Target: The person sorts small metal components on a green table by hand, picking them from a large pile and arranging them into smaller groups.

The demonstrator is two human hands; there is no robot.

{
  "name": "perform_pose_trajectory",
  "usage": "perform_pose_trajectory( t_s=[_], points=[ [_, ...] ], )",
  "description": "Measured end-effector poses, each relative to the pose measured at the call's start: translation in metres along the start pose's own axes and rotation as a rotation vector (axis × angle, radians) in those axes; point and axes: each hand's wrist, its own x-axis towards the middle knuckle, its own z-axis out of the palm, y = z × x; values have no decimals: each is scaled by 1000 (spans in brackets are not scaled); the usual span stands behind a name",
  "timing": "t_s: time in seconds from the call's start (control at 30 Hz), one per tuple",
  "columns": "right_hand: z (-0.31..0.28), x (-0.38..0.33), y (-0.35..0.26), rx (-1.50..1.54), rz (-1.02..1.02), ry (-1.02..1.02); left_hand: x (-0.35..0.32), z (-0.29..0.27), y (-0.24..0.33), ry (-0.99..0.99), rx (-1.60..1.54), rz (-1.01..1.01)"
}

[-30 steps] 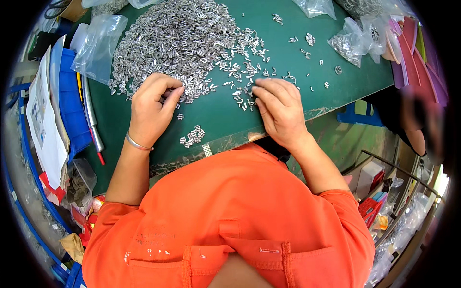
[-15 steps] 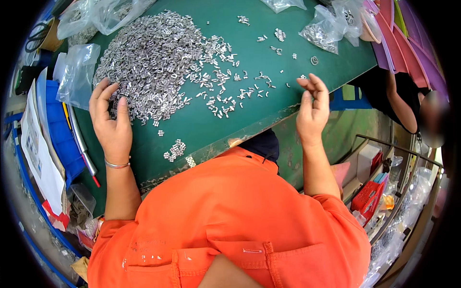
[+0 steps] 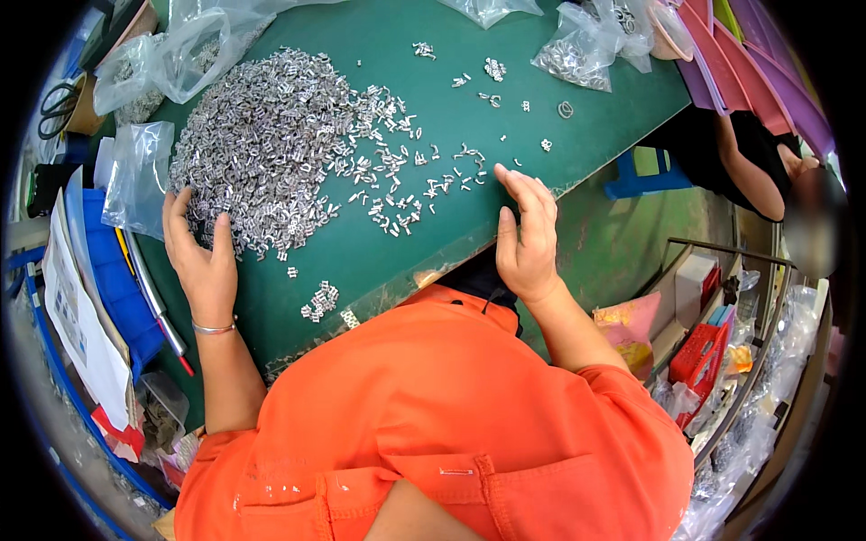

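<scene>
A large heap of small silvery metal pieces (image 3: pixel 262 144) covers the left of the green table (image 3: pixel 415 243). At the heap's near left edge is my left hand (image 3: pixel 200 257), its thumb and fingers apart and nothing seen in it. My right hand (image 3: pixel 528 239) hovers at the table's near edge, thumb apart from the fingers, with no object visible in it. Between the hands lie loose scattered pieces (image 3: pixel 397 216). A small separate cluster of pieces (image 3: pixel 320 302) rests near the front edge, to the right of my left wrist.
Clear plastic bags (image 3: pixel 140 176) lie left of the heap, and another bag of parts (image 3: pixel 577 54) sits at the far right. A blue tray (image 3: pixel 117 270) with papers stands left. A co-worker's arm (image 3: pixel 749 171) shows at right, above a red basket (image 3: pixel 699 370).
My right hand has moved left, toward the scattered pieces. My left hand stays by the heap, slightly lower in view. The whole view has shifted a little.
</scene>
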Motion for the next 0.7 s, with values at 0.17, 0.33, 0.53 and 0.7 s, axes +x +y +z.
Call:
perform_pose_trajectory(
  t_s=[0.17,0.33,0.53,0.7],
  points=[
    [1,-1,0,0,14,-48,-1,1,1,-5,26,27],
    [-2,2,16,-109,104,61,-1,1,4,-19,52,21],
    [-3,4,23,-150,177,39,-3,1,2,-40,81,35],
    [0,2,15,-192,177,-28,-4,1,6,-54,113,32]
  ],
)
